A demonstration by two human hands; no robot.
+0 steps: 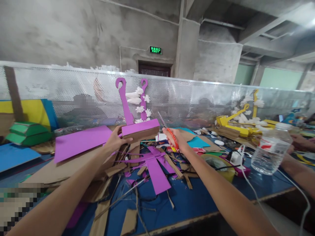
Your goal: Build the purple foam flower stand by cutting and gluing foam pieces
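My left hand [116, 139] grips the left end of a long purple-topped cardboard piece [140, 127], whose bare brown side faces me. Held in my right hand [176, 139] are scissors [173, 139] with orange handles, their blades pointing up and left, a little right of the cardboard piece and apart from it. Below both hands lie purple strips [157, 175] and brown cardboard scraps [173, 166]. A large purple sheet [81, 142] lies left of my left hand. Behind the held piece stand two purple hooked shapes [125, 105] with white tufts.
A water bottle [272, 150] stands at the right, beside a white plug [236, 157] and cables. A yellow bowl [230, 172] is near my right forearm. Green [28, 133] and blue pieces lie left. A perforated metal screen [172, 98] crosses behind. Another person's arm shows far right.
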